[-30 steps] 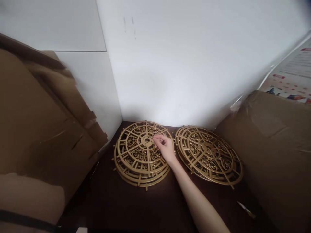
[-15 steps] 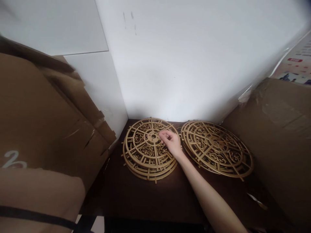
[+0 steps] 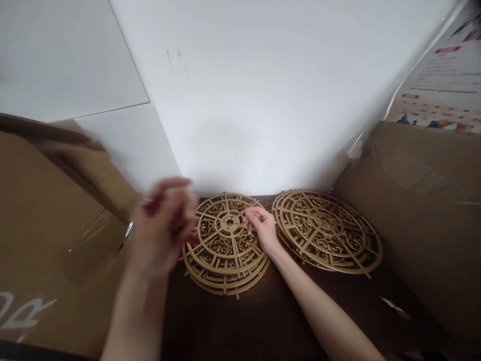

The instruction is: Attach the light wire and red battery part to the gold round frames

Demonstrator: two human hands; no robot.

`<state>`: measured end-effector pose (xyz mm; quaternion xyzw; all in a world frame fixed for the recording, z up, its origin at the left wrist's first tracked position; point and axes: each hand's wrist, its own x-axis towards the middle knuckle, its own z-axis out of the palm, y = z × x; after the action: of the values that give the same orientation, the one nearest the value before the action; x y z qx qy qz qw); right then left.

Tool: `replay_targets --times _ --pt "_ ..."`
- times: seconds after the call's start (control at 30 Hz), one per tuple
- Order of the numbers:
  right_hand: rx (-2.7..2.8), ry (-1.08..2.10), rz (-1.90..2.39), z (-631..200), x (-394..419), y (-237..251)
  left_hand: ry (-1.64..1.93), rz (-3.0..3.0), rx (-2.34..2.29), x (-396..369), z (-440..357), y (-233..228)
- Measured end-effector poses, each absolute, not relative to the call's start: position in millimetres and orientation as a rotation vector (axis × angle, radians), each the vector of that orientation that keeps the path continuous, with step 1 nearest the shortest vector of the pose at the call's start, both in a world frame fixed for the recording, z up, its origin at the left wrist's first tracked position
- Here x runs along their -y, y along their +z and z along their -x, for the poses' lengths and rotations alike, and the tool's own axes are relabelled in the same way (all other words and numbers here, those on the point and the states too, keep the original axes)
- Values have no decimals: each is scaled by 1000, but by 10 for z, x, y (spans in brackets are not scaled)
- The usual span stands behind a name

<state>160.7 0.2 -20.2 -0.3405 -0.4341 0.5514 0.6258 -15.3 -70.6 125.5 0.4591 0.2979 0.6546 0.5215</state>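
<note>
My left hand [image 3: 161, 225] is raised in front of the cardboard at left, smeared by motion. Its fingers are curled round something with dark red parts, whose kind the blur hides. Over the left stack of round gold-coloured openwork grilles [image 3: 221, 245], my right hand [image 3: 261, 225] holds its thumb and fingertips pinched together, right of the hub of the top grille. Whatever is between those fingertips is too small to make out. A second stack of gold grilles [image 3: 326, 230], with scrollwork inside its rings, lies just right of my right hand.
Both stacks lie on a dark brown table [image 3: 233, 326] against a white wall [image 3: 263, 100]. Cardboard boxes stand at left [image 3: 56, 210] and right [image 3: 413, 215]. A small pointed tool with a light blade [image 3: 393, 305] lies at the table's right.
My left hand has come up into view from the lower left, with the red-parted thing in it. The view has shifted slightly; my right hand keeps its pinch over the left stack.
</note>
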Motion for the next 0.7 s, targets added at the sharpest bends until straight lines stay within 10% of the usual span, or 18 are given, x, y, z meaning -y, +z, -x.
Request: replay_targets --times 0.23,0.7 --pt "844 1340 681 -1636 -39 -193 1034 -776 -761 160 -377 343" --pt "1147 1199 859 -1610 17 -159 1189 -1143 -693 180 -299 -88"
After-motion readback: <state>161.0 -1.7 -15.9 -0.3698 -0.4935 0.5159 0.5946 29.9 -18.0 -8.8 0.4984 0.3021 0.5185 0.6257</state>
